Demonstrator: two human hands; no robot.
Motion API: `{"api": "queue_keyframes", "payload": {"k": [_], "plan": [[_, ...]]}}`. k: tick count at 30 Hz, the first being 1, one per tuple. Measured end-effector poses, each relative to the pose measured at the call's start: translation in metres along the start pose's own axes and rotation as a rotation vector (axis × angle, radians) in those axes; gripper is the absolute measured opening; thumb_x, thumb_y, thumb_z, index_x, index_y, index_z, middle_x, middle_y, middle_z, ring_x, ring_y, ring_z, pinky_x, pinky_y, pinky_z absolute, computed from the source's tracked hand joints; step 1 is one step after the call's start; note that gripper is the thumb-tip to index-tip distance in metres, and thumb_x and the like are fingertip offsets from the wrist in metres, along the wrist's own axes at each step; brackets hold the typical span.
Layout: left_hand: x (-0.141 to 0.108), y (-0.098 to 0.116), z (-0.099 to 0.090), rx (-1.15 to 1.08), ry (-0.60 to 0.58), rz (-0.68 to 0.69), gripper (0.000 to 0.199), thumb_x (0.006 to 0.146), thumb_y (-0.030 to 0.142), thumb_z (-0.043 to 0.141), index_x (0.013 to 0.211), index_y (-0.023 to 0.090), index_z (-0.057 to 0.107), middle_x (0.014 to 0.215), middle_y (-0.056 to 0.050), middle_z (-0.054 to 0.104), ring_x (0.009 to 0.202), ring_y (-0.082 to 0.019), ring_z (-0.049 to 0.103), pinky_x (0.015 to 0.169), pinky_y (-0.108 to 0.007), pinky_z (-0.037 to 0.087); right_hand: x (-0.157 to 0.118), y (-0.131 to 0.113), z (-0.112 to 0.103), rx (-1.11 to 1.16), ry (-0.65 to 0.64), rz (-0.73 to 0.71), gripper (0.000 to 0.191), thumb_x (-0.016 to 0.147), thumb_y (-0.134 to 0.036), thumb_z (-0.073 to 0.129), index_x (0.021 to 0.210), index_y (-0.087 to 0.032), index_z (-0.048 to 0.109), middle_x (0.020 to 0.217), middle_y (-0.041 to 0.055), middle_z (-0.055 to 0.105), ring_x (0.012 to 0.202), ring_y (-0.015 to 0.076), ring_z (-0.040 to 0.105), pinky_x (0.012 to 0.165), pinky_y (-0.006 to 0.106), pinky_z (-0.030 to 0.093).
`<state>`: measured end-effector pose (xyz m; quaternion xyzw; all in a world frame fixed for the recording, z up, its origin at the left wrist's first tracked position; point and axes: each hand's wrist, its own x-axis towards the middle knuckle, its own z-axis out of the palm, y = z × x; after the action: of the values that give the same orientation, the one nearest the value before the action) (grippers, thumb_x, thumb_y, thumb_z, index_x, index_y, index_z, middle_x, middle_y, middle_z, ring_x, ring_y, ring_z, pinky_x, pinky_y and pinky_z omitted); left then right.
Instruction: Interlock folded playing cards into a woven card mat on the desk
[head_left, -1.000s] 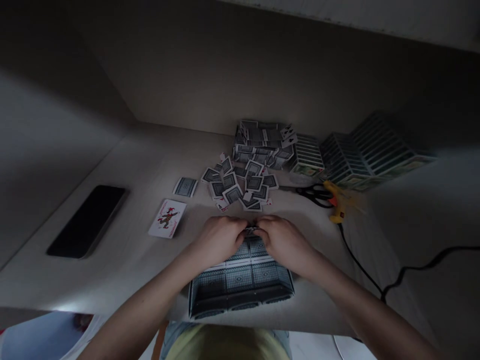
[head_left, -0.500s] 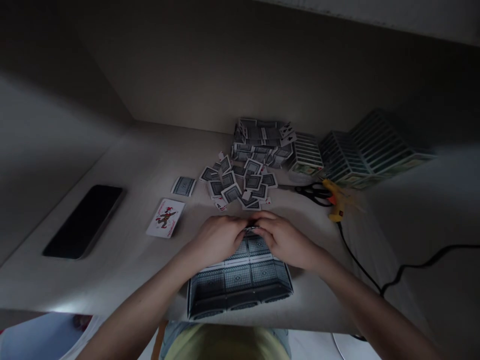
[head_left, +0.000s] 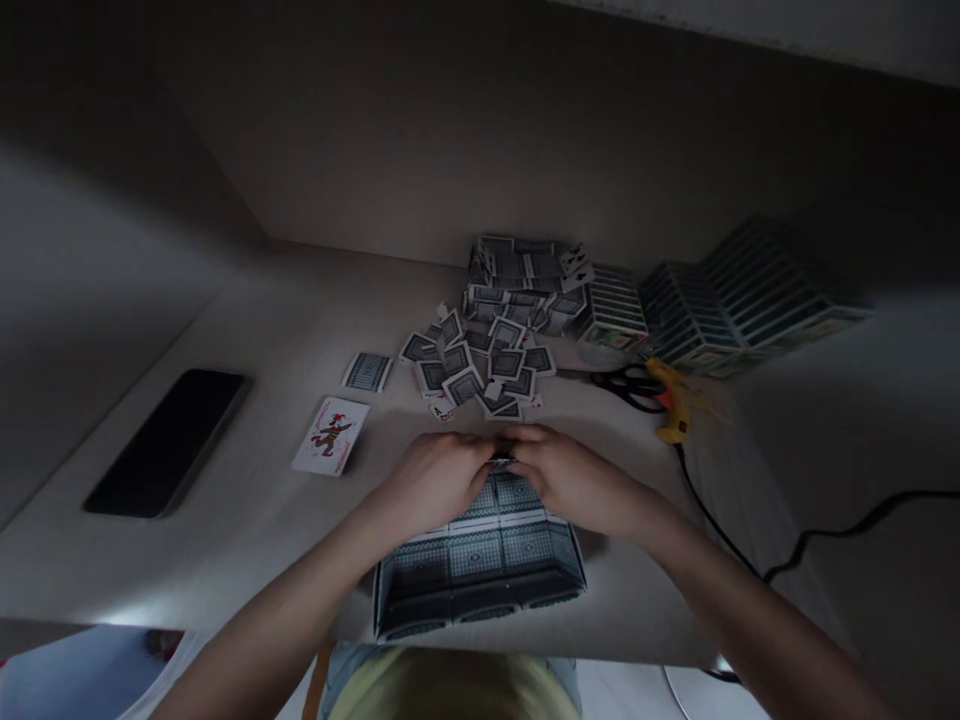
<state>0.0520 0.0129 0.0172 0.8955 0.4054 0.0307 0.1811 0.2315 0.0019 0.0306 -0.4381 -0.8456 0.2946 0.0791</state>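
Because the card tray [head_left: 476, 555] sits near the front edge of the worktop [head_left: 285, 310], a hard pull toward the body could tip or slide it off. Uneven pressure at its far rim, where the left hand [head_left: 442, 480] and right hand [head_left: 574, 480] pinch a card edge with fingertips close together, could bend the wall or split a seam. The right forearm could catch the black cord [head_left: 712, 520] right of the tray and drag the glue gun [head_left: 673, 405]; a forward push could scatter the loose cards [head_left: 463, 385] beyond the tray.

As for containers, the tray shows patterned card backs lining its inside, its far part hidden by the hands; beyond it, past the loose cards, a card-built block [head_left: 517, 300] bears more cards on top, and whether it is hollow I cannot tell
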Motion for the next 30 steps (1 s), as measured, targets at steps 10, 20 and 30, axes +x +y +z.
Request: {"api": "queue_keyframes", "payload": {"k": [10, 20, 30], "plan": [[0.0, 0.0, 0.002, 0.008, 0.003, 0.021, 0.021, 0.082, 0.017, 0.042, 0.094, 0.019, 0.059, 0.085, -0.006, 0.067, 0.079, -0.021, 0.063, 0.067, -0.031, 0.047, -0.006, -0.011, 0.011, -0.383, 0.0, 0.077, 0.033, 0.077, -0.002, 0.039, 0.101, -0.009, 0.06, 0.132, 0.0148, 0.043, 0.117, 0.0236, 0.043, 0.094, 0.04, 0.039], [-0.001, 0.003, -0.001, 0.046, -0.02, 0.01, 0.02, 0.08, 0.014, 0.043, 0.095, 0.018, 0.056, 0.085, -0.006, 0.067, 0.076, -0.021, 0.063, 0.065, -0.032, 0.047, -0.008, -0.011, 0.02, -0.446, 0.069, 0.1, 0.033, 0.075, -0.001, 0.041, 0.102, -0.009, 0.058, 0.125, 0.0143, 0.049, 0.109, 0.0229, 0.047, 0.089, 0.036, 0.043], [-0.001, 0.0, 0.002, 0.04, -0.015, 0.009, 0.021, 0.082, 0.016, 0.041, 0.097, 0.02, 0.055, 0.087, -0.004, 0.067, 0.076, -0.021, 0.064, 0.065, -0.033, 0.048, -0.012, -0.001, 0.022, -0.456, 0.042, 0.045, 0.03, 0.075, -0.004, 0.044, 0.101, -0.01, 0.057, 0.11, 0.0122, 0.056, 0.11, 0.0226, 0.047, 0.092, 0.035, 0.043]]}}
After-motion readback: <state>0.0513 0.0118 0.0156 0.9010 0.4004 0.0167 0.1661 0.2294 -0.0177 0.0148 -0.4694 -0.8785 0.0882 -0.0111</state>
